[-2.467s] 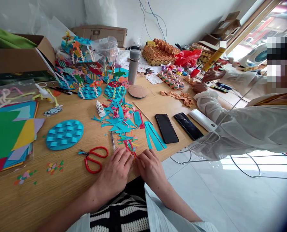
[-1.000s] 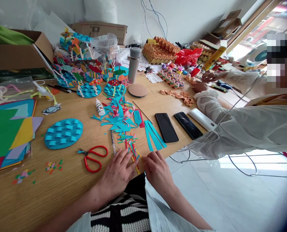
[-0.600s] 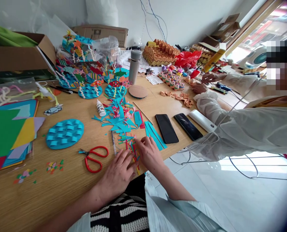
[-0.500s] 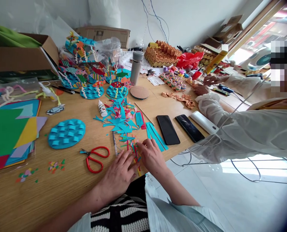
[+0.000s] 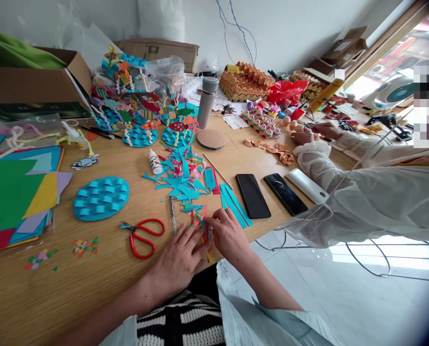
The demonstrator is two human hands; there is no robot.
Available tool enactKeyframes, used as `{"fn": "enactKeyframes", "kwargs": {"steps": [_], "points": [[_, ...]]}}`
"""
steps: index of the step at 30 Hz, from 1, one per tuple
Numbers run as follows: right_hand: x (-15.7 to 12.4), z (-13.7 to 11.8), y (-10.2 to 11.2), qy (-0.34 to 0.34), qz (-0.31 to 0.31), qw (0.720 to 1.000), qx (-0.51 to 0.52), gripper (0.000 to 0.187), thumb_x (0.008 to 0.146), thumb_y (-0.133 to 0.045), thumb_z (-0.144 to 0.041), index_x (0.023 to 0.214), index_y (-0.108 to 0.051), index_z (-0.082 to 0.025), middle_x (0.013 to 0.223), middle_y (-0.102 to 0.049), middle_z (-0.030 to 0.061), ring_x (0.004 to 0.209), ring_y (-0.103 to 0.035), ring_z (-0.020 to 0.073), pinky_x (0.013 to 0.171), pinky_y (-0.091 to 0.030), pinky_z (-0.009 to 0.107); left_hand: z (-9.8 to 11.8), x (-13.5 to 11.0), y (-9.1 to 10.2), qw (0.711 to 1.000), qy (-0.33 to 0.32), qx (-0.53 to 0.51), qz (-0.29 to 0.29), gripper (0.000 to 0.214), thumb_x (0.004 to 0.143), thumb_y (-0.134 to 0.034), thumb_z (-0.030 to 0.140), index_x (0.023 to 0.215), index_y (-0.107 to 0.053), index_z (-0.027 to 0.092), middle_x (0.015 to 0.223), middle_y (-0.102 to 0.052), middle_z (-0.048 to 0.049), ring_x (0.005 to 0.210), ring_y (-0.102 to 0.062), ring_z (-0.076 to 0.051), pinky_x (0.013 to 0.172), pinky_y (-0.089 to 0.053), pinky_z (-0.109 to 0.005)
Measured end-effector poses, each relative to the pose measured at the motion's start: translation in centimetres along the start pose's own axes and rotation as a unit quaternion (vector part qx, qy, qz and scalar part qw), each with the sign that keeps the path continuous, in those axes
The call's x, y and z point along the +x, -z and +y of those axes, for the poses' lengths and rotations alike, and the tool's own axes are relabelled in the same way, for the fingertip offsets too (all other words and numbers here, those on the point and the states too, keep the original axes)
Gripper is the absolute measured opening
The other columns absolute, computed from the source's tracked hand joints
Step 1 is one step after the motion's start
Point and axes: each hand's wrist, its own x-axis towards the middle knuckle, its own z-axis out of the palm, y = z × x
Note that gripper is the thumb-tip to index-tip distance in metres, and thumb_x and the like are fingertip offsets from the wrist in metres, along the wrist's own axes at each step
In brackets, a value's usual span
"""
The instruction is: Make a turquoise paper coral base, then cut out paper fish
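My left hand [image 5: 183, 254] lies flat near the table's front edge, fingers stretched out over a small pile of narrow coloured paper strips [image 5: 195, 217]. Close beside it, my right hand [image 5: 228, 233] has its fingers bent and pressed together at the same strips; what the fingertips pinch is hidden. Red-handled scissors [image 5: 142, 236] rest left of my left hand. A slim pen-like tool [image 5: 172, 215] is just beyond its fingers. Blue paper offcuts [image 5: 183, 185] spread farther back. Two long blue strips [image 5: 235, 205] lie right of my right hand.
A blue woven paper oval [image 5: 101, 198], coloured sheets [image 5: 10, 192] and a glue bottle [image 5: 155, 162] lie around. Two phones [image 5: 253, 196] and a white power bank [image 5: 307, 186] sit to the right. A grey flask [image 5: 207, 102] stands behind. A co-worker's hands [image 5: 313, 132] work at far right.
My right fingers have shifted slightly among the strips, while my left hand stays put. The co-worker's hands have moved a little. The view has shifted slightly.
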Motion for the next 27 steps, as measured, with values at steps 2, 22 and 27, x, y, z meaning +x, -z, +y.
{"fn": "enactKeyframes", "kwargs": {"steps": [2,22,27], "points": [[-0.2,0.2,0.3,-0.010,0.010,1.000,0.005,0.035,0.084,-0.051,-0.001,0.103,-0.072,-0.021,0.093,-0.057,0.0087,0.087,-0.046,0.0226,0.079,-0.042,0.033,0.0,0.1,0.2,1.000,-0.004,0.002,-0.008,0.042,0.097,-0.047,0.029,0.138,-0.052,0.024,0.142,-0.054,-0.0102,0.141,-0.036,-0.027,0.112,-0.036,-0.049],[2.1,1.0,0.2,-0.031,0.003,0.999,-0.043,0.027,0.089,-0.052,-0.008,0.106,-0.070,-0.018,0.096,-0.060,0.0117,0.089,-0.050,0.0249,0.079,-0.045,0.036,0.1,-0.1,-0.2,1.000,0.016,-0.005,0.004,0.037,0.095,-0.050,0.037,0.128,-0.060,0.023,0.136,-0.059,-0.0085,0.134,-0.045,-0.027,0.114,-0.033,-0.048],[2.0,1.2,0.2,-0.022,-0.013,0.998,-0.059,0.016,0.089,-0.056,-0.011,0.081,-0.069,-0.017,0.084,-0.060,0.0108,0.085,-0.051,0.0248,0.078,-0.044,0.036,0.0,-0.2,-0.2,1.000,0.014,-0.008,0.008,0.036,0.095,-0.051,0.035,0.128,-0.061,0.023,0.137,-0.058,-0.0085,0.136,-0.043,-0.028,0.113,-0.034,-0.048]]}}
